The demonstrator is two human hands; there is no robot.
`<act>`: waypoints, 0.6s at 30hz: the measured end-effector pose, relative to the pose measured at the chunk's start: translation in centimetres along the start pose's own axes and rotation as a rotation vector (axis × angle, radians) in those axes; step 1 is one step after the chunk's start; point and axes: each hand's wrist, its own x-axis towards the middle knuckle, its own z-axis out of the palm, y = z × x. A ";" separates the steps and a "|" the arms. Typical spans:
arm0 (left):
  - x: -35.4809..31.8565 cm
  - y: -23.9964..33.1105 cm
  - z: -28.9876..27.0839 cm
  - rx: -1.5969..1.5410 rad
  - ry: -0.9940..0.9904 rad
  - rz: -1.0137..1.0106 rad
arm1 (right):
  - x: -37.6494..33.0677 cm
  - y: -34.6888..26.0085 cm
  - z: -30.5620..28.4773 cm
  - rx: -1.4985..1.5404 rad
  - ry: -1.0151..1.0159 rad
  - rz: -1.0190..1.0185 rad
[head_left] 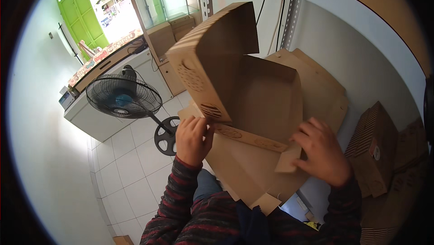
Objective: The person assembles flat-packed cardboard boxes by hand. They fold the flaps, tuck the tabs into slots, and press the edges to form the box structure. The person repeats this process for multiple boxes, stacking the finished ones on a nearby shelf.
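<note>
A brown cardboard box [266, 96] with printed dark patterns stands partly folded in front of me, its lid [199, 60] tilted up on the left side. At the box's near left corner, by the foot of the lid, the fingers of my left hand [192, 140] are curled against the cardboard. My right hand [322, 152] is at the near right corner, slightly blurred, with its fingers over the wall and its thumb by a small side flap [288, 158]. Beneath the box lie flat, unfolded cardboard sheets [244, 170], which stick out toward me and at the far right.
Folded boxes [373, 148] are stacked at the right. A metal shelf frame [289, 23] rises behind the work. On the left a black standing fan [123, 96] stands on the tiled floor [131, 168], before a white counter [101, 121]. Beyond are a glass cabinet [165, 3] and a green door [81, 14].
</note>
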 end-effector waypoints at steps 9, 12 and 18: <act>0.1 1.0 0.1 -0.028 0.103 0.027 | -0.2 -0.5 1.4 0.137 -0.273 -0.076; -0.2 3.4 -0.3 -0.135 0.051 0.137 | -0.5 -0.2 3.6 0.064 -0.135 -0.092; 1.4 5.7 1.9 -0.358 -0.273 0.426 | -0.1 0.6 4.3 0.111 -0.033 -0.037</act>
